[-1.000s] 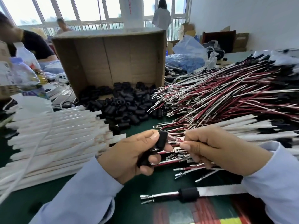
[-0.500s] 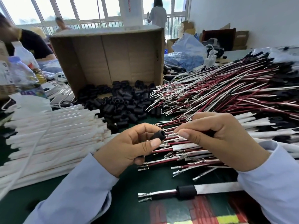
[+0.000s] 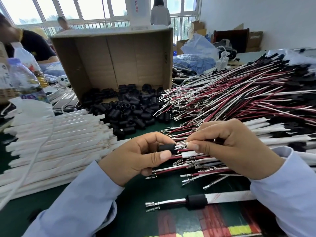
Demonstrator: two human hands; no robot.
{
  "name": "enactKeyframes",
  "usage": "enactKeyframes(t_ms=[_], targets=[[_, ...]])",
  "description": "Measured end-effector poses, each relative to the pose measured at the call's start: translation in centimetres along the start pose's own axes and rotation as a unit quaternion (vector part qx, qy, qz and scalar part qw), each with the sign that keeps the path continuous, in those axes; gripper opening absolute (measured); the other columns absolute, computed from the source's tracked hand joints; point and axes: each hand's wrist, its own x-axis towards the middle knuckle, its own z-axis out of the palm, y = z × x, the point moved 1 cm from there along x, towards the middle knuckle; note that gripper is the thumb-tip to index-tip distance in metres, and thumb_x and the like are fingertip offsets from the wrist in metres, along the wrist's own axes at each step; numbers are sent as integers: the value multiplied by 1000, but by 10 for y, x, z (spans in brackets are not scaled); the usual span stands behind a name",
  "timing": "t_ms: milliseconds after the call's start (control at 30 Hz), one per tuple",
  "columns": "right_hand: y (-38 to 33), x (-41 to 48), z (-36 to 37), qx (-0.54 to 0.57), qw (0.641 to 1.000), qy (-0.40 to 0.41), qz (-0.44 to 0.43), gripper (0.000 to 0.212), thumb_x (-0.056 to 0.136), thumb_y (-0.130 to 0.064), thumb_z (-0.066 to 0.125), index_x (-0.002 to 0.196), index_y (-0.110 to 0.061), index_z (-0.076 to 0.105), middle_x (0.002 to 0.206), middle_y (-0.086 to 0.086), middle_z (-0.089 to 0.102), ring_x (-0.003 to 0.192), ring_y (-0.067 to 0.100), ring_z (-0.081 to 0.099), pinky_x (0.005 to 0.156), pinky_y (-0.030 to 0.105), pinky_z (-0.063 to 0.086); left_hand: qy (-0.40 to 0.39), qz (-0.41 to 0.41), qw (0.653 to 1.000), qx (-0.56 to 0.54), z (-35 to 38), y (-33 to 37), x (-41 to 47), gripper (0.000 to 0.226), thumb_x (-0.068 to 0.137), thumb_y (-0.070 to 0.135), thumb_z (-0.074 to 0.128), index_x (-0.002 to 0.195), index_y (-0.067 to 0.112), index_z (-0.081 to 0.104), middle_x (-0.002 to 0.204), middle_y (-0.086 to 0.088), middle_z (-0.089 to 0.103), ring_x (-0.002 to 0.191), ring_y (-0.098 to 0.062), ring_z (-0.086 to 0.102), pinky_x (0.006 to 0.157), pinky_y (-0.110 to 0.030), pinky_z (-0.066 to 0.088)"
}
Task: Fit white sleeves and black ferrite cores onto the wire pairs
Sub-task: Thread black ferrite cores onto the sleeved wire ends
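Over the last second the left grip (image 3: pixel 136 156) has turned the black ferrite core (image 3: pixel 166 148) from tilted to level, bore facing right, and the right grip (image 3: pixel 229 151) has brought the terminals (image 3: pixel 182 145) of one wire pair up to its mouth. The metal tips now sit at the opening, perhaps just inside, so I judge the threading is starting, not done. The left grip pinches the core between thumb and fingertips, and the right grip pinches the pair just behind the terminals. The core is a short matt cylinder, and the terminals are thin bright crimps. A flat white sleeve end (image 3: pixel 188 153) shows under the right thumb, but I cannot tell whether it belongs to this pair. On the green table (image 3: pixel 140 194) near me lies a finished piece (image 3: pixel 195 201), its core against its sleeve. Loose cores (image 3: pixel 130 110) spill from the cardboard box (image 3: pixel 119 57), papery sleeves (image 3: pixel 56 139) lie stacked at left, and red-and-white wires (image 3: pixel 239 100) fan out at right.
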Motion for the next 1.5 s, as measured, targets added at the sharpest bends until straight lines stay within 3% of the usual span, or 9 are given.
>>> enactKeyframes(t_ms=[300, 500, 633, 833, 1033, 1133, 1200, 1333, 1500], targets=[[-1, -1, 2, 30, 999, 13, 3, 20, 76, -23, 69, 93, -15, 78, 67, -6, 63, 64, 5, 57, 61, 10, 41, -11, 2, 1000, -10, -2, -3, 0, 26, 78, 22, 66, 100, 10, 60, 81, -4, 72, 49, -1, 42, 41, -12, 32], [-4, -2, -2, 29, 1000, -8, 6, 24, 79, -23, 66, 100, -20, 75, 72, 6, 64, 68, 10, 57, 65, 14, 43, -67, -8, 997, -28, -1, -1, -1, 32, 82, 41, 54, 93, 12, 59, 81, -3, 72, 47, -1, 36, 39, -11, 29], [-5, -4, -4, 36, 999, -35, 10, 25, 80, -22, 64, 103, -20, 74, 69, -3, 59, 67, 8, 54, 65, 17, 43, -80, -13, 997, -14, 1, 1, -4, 27, 84, 47, 48, 87, 32, 71, 77, -2, 72, 47, 0, 38, 38, -12, 28], [-5, -5, -2, 49, 998, -40, 24, 23, 76, -20, 68, 98, -20, 76, 70, 6, 62, 67, 11, 56, 64, 17, 43, -76, -23, 997, 24, 4, 2, -4, 40, 90, 55, 46, 83, 22, 69, 67, -6, 71, 45, -5, 38, 38, -13, 28], [0, -5, 2, 32, 995, -57, 72, 22, 73, -18, 73, 94, -18, 78, 65, -6, 65, 66, 9, 60, 69, 30, 50, -43, -26, 993, 103, 6, -1, -3, 46, 90, 52, 35, 75, 23, 68, 60, -7, 68, 45, -8, 38, 37, -16, 27], [-1, -6, 2, 41, 996, -48, 60, 24, 72, -22, 72, 95, -19, 77, 63, -5, 62, 62, 3, 56, 60, 15, 42, -52, -35, 995, 76, 8, 1, -3, 48, 93, 50, 32, 74, 19, 62, 54, -5, 64, 43, -7, 37, 37, -16, 27], [-1, -7, 3, -10, 998, -38, 39, 22, 76, -27, 71, 98, -25, 77, 61, -11, 57, 61, 4, 53, 58, 13, 38, -52, -41, 995, 70, 8, 1, -2, 51, 97, 50, 31, 74, 13, 57, 49, -3, 61, 40, -7, 36, 36, -16, 25], [-6, -9, 11, -113, 992, -58, -2, 24, 84, -29, 63, 104, -33, 73, 62, -14, 50, 62, 10, 52, 56, 29, 43, -42, -60, 994, 82, 8, 0, -2, 51, 89, 50, 29, 68, 13, 55, 45, -4, 59, 37, -7, 36, 36, -16, 23], [-16, -10, 24, -196, 975, -100, 7, 30, 83, -36, 61, 112, -34, 67, 75, -16, 62, 74, 4, 58, 63, 23, 45, -27, -26, 981, 192, 9, -5, -1, 45, 90, 48, 37, 76, 13, 61, 53, -2, 64, 44, -8, 48, 45, -16, 37]])
